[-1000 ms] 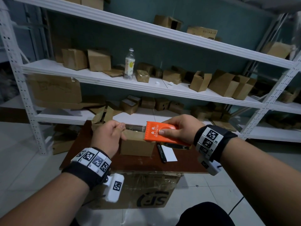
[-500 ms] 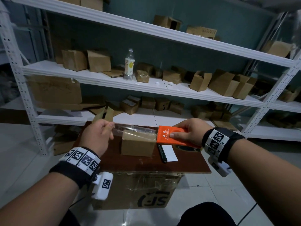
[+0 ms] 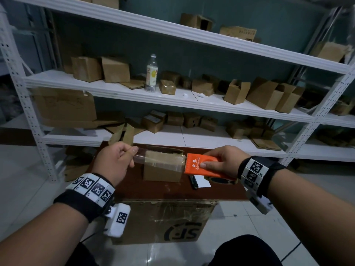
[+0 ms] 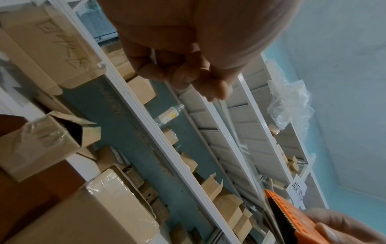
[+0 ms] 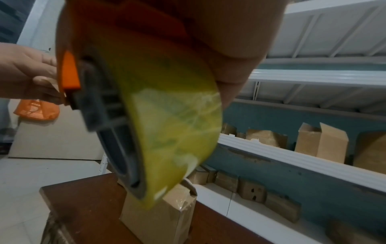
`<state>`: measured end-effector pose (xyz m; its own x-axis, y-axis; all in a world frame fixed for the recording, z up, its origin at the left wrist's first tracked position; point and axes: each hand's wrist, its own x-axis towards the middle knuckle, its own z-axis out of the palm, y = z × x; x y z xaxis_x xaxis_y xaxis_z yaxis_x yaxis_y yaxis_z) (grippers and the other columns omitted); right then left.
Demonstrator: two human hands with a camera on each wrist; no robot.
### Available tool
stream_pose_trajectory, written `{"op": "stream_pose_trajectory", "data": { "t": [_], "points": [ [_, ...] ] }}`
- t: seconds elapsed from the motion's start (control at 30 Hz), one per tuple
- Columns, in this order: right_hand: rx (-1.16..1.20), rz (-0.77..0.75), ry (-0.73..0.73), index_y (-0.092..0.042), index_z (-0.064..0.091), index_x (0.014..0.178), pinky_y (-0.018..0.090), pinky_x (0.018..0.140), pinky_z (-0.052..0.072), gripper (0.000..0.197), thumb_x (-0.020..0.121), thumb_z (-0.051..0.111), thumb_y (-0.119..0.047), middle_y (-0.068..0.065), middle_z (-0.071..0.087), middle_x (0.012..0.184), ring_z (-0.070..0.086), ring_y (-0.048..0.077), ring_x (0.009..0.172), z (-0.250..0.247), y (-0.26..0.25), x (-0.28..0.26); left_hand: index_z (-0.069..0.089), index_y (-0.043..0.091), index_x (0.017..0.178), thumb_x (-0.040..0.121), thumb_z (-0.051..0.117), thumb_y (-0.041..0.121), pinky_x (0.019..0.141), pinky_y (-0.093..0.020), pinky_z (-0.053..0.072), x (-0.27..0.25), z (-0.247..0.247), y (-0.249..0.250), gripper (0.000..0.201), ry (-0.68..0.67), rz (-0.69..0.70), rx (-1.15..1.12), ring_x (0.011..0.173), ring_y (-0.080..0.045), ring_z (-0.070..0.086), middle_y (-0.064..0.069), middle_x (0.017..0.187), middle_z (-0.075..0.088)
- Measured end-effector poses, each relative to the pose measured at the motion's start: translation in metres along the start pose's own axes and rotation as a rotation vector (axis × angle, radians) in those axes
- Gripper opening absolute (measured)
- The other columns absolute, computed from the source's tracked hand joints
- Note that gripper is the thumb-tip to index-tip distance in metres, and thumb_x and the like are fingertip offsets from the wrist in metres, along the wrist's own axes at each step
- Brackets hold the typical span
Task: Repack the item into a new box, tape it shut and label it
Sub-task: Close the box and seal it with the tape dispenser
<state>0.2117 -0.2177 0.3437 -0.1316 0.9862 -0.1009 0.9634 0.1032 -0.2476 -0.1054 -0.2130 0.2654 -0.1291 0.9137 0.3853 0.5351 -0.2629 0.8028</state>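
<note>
A small closed cardboard box [image 3: 162, 172] stands on the brown table [image 3: 172, 191]. Above it stretches a strip of clear tape [image 3: 159, 160]. My left hand [image 3: 117, 162] pinches the strip's free end at the left. My right hand [image 3: 221, 162] grips the orange tape dispenser [image 3: 199, 166] at the right, thumb on top. In the right wrist view the yellowish tape roll [image 5: 167, 125] fills the middle, with the box [image 5: 158, 219] below it. The left wrist view shows my curled fingers [image 4: 177, 71] and the dispenser's toothed edge [image 4: 279, 208].
A black pen [image 3: 193, 182] and a white label [image 3: 201, 181] lie on the table right of the box. An opened, taped box [image 4: 41, 142] stands at the table's far left. White shelves [image 3: 172, 96] with several cartons and a bottle [image 3: 151, 73] rise behind. A large SF carton [image 3: 165, 221] sits under the table.
My hands have drawn apart: the left went left, the right with the dispenser went right, and a longer strip of tape now spans above the box.
</note>
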Motion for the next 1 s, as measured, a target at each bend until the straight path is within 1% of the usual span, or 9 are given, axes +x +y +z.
{"op": "stream_pose_trajectory", "data": {
  "t": [0.07, 0.13, 0.23, 0.47, 0.6, 0.7, 0.8, 0.87, 1.0],
  "points": [
    [0.01, 0.005, -0.011, -0.041, 0.063, 0.13, 0.032, 0.085, 0.051, 0.059, 0.081, 0.061, -0.072, -0.01, 0.068, 0.11, 0.062, 0.012, 0.097, 0.001, 0.003, 0.0, 0.062, 0.017, 0.06, 0.096, 0.059, 0.035, 0.052, -0.026, 0.03, 0.0, 0.001, -0.001, 0.041, -0.001, -0.023, 0.0, 0.04, -0.005, 0.046, 0.009, 0.044, 0.054],
    [0.017, -0.005, -0.01, -0.043, 0.061, 0.132, 0.035, 0.089, 0.053, 0.059, 0.08, 0.062, -0.072, -0.012, 0.066, 0.11, 0.062, 0.013, 0.099, -0.001, 0.005, 0.0, 0.062, 0.014, 0.06, 0.096, 0.06, 0.031, 0.052, -0.026, 0.027, 0.0, 0.002, -0.002, 0.041, -0.007, -0.041, -0.009, 0.041, 0.002, 0.047, 0.015, 0.042, 0.053],
    [0.033, -0.031, 0.003, -0.044, 0.061, 0.132, 0.034, 0.09, 0.053, 0.059, 0.08, 0.062, -0.072, -0.012, 0.066, 0.11, 0.062, 0.013, 0.099, -0.003, 0.008, -0.001, 0.062, 0.01, 0.059, 0.096, 0.06, 0.029, 0.053, -0.025, 0.027, -0.001, 0.004, -0.004, 0.041, -0.008, -0.068, -0.01, 0.043, 0.005, 0.044, 0.023, 0.043, 0.054],
    [0.076, -0.01, -0.012, -0.045, 0.059, 0.133, 0.027, 0.08, 0.047, 0.056, 0.082, 0.063, -0.067, -0.017, 0.06, 0.104, 0.06, 0.01, 0.096, 0.001, 0.016, -0.006, 0.062, 0.014, 0.06, 0.097, 0.059, 0.031, 0.054, -0.028, 0.029, -0.004, 0.01, -0.005, 0.041, -0.035, -0.064, -0.002, 0.041, -0.002, 0.047, 0.011, 0.042, 0.053],
    [0.102, -0.007, -0.017, -0.045, 0.058, 0.133, 0.024, 0.072, 0.053, 0.057, 0.081, 0.065, -0.067, -0.019, 0.06, 0.101, 0.062, 0.008, 0.092, 0.004, 0.022, -0.007, 0.062, 0.015, 0.06, 0.096, 0.06, 0.032, 0.051, -0.028, 0.031, -0.004, 0.013, -0.003, 0.04, -0.034, -0.073, 0.012, 0.039, -0.007, 0.043, 0.006, 0.046, 0.056],
    [0.137, -0.012, -0.025, -0.044, 0.058, 0.133, 0.02, 0.065, 0.052, 0.056, 0.081, 0.067, -0.064, -0.025, 0.056, 0.095, 0.057, 0.003, 0.084, 0.005, 0.025, -0.007, 0.062, 0.014, 0.06, 0.096, 0.06, 0.032, 0.052, -0.028, 0.03, -0.003, 0.014, -0.002, 0.04, -0.042, -0.071, 0.027, 0.042, -0.004, 0.047, 0.01, 0.045, 0.057],
    [0.145, -0.014, 0.0, -0.045, 0.063, 0.128, 0.021, 0.066, 0.051, 0.051, 0.081, 0.069, -0.062, -0.023, 0.062, 0.097, 0.058, 0.001, 0.083, 0.003, 0.036, -0.006, 0.062, 0.013, 0.061, 0.097, 0.059, 0.031, 0.055, -0.028, 0.031, 0.001, 0.008, -0.007, 0.04, -0.01, -0.087, 0.027, 0.047, -0.008, 0.049, 0.005, 0.049, 0.057],
    [0.131, 0.009, 0.008, -0.045, 0.064, 0.126, 0.024, 0.071, 0.052, 0.051, 0.08, 0.069, -0.063, -0.022, 0.062, 0.098, 0.058, 0.001, 0.084, 0.003, 0.043, -0.004, 0.062, 0.015, 0.064, 0.097, 0.058, 0.032, 0.055, -0.029, 0.032, 0.001, 0.005, -0.011, 0.038, -0.037, -0.07, 0.038, 0.051, -0.017, 0.051, 0.001, 0.053, 0.058],
    [0.059, 0.045, 0.009, -0.043, 0.064, 0.128, 0.027, 0.078, 0.051, 0.054, 0.079, 0.068, -0.067, -0.019, 0.061, 0.1, 0.057, 0.002, 0.087, 0.012, 0.043, 0.008, 0.061, 0.02, 0.066, 0.098, 0.057, 0.032, 0.054, -0.027, 0.035, 0.001, 0.007, -0.008, 0.034, -0.025, -0.013, 0.065, 0.05, -0.017, 0.051, -0.001, 0.054, 0.059]
  ]
}}
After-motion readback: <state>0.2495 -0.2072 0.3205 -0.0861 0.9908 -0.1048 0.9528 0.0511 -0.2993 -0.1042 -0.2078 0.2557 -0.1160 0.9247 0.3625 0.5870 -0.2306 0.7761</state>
